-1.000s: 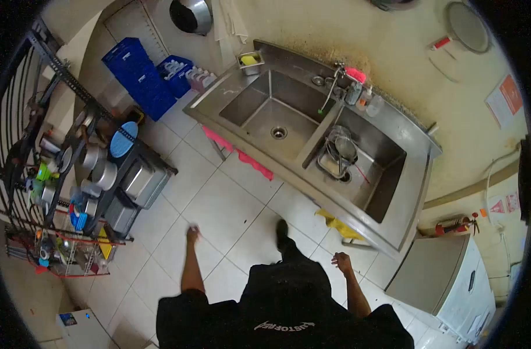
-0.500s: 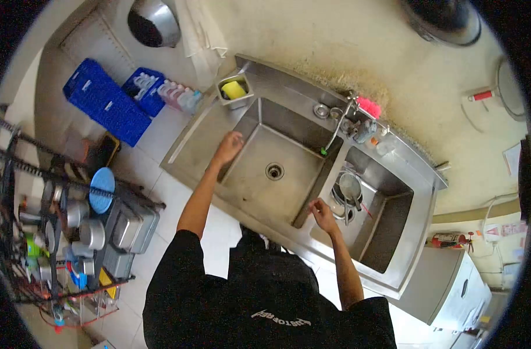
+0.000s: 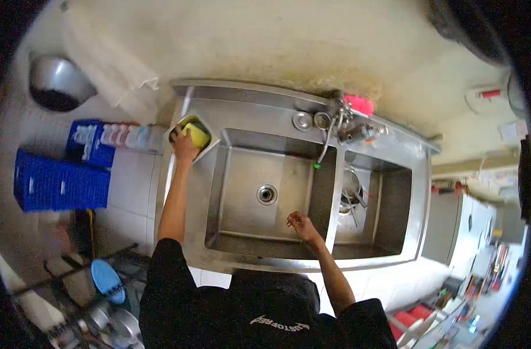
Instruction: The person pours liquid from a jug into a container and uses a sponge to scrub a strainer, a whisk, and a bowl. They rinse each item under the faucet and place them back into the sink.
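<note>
My left hand reaches into a square metal container at the sink's left corner. Its fingers are spread and touch the edge of a yellow sponge; whether they grip it is hard to see. My right hand hovers over the front right of the large sink basin, fingers loosely bent and apart, nothing visible in them. In the smaller right basin lie a strainer and some other metal utensils, partly overlapping.
A faucet with a green tip rises at the back between the basins. Behind it lies a pink scrubber. Small metal bowls stand on the back ledge. Blue crates and bottles are at left, a rack with pots at lower left.
My left hand has moved from the large basin's left edge into the sponge container. My right hand has shifted from the divider to above the large basin. The view has turned.
</note>
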`<state>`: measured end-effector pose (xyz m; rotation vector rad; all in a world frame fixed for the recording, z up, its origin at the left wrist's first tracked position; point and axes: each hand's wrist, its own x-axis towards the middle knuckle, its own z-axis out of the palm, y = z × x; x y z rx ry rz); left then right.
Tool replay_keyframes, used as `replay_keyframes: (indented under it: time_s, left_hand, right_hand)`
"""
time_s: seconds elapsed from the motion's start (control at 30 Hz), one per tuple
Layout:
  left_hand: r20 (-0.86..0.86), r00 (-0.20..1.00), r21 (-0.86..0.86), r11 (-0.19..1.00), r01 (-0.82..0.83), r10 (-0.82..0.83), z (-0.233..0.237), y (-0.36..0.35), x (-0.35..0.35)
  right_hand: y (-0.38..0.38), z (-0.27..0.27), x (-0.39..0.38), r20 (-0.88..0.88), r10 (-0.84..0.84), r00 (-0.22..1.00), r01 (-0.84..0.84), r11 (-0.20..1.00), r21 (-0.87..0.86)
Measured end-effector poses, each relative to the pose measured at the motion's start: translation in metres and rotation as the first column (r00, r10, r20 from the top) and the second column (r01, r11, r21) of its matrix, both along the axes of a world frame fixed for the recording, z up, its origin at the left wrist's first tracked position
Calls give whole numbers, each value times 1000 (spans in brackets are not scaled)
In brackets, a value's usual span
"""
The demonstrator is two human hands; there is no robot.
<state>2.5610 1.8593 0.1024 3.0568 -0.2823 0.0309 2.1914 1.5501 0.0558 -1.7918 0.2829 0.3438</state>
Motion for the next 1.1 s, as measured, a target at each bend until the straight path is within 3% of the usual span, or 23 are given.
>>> replay_keyframes:
  time_s: [0.07, 0.1, 0.13, 0.27, 0.33, 0.4, 0.43, 0.5, 0.57, 0.6, 0.67, 0.7, 0.73, 0.77, 0.8, 0.83, 0.9, 0.93, 0.97, 1.0, 1.03, 1.07, 1.1]
  left_hand:
    - [-23, 997, 59, 995, -76, 78, 2, -11, 13]
    - [39, 999, 42, 999, 18, -20, -13, -8, 22]
    - [38, 999, 94, 995, 24, -27, -1, -16, 17]
    - [41, 994, 175, 980, 96, -105, -37, -2, 31]
    - [0, 985, 170, 971, 170, -172, -25, -1, 36]
    - [12, 992, -87, 988, 127, -127, -12, -3, 40]
    - [16, 988, -79, 985, 155, -154, -7, 0, 44]
    - [-79, 993, -241, 969, 62, -83, 3, 7, 52]
    - [-9, 996, -217, 973, 80, -84, 28, -2, 42]
    - [61, 996, -204, 976, 80, -69, 36, -6, 37]
    - [169, 983, -313, 943, 116, -65, 43, -9, 27]
    - [267, 963, -431, 890, 148, -31, 49, -15, 19]
    - [272, 961, -568, 814, 121, 47, 54, -22, 7]
    - [274, 961, -559, 819, 131, 33, 53, -30, -6]
    - [238, 969, -682, 722, 119, 65, 47, -38, -19]
    - [194, 977, -790, 604, 100, 91, 36, -48, -34]
    - [23, 997, -899, 435, 51, -70, 9, -80, -82]
    - [-79, 985, -891, 454, 0, -155, 18, -112, -117]
    - [-238, 968, -814, 560, -155, -77, -33, -117, -138]
    - [-405, 901, -845, 438, -306, -153, -30, -154, -175]
    - [-527, 842, -799, 403, -447, -112, -29, -185, -206]
    - [-639, 765, -733, 361, -576, -76, -31, -209, -231]
    - [-604, 781, -763, 397, -510, -158, -63, -221, -247]
  right_hand:
    - [-12, -17, 5, -37, -106, 994, 107, 993, 46]
    - [-24, -25, 4, -54, -160, 986, 165, 982, 88]
    - [-47, -103, -6, 60, -255, 965, 249, 964, 89]
    - [-109, -41, 71, 270, -514, 814, 464, 856, 229]
    - [-164, -46, 113, 139, -518, 844, 510, 855, 93]
    - [-179, 10, 158, 29, -745, 667, 703, 641, 308]
    - [-189, 25, 174, 38, -771, 635, 718, 608, 340]
    - [-216, 45, 204, -64, -770, 635, 744, 587, 318]
    - [-246, 35, 229, -217, -660, 719, 682, 611, 402]
    - [-247, 36, 232, -23, -631, 776, 598, 723, 347]
    - [-261, 41, 242, -15, -563, 826, 536, 776, 332]
    - [-264, 60, 243, -250, -550, 797, 597, 654, 464]
    - [-275, 45, 240, 280, -128, 951, 147, 988, -49]
    - [-288, 25, 237, 599, 303, 742, 223, 730, -646]
    - [-278, 39, 235, 519, -183, 835, 287, 950, -126]
    - [-269, 53, 235, 162, -529, 833, 433, 806, 403]
    - [-260, 37, 235, 243, -583, 775, 487, 797, 357]
    - [-248, 26, 230, 474, -531, 703, 633, 771, -75]
    - [-221, 25, 216, 586, -576, 570, 783, 596, -177]
    - [-188, 27, 197, 493, -695, 523, 818, 572, -60]
    - [-163, 9, 171, 299, -670, 679, 732, 651, -202]
    - [-132, 13, 140, 155, -663, 732, 678, 730, -82]
    - [-101, -13, 107, 293, -515, 806, 592, 714, -373]
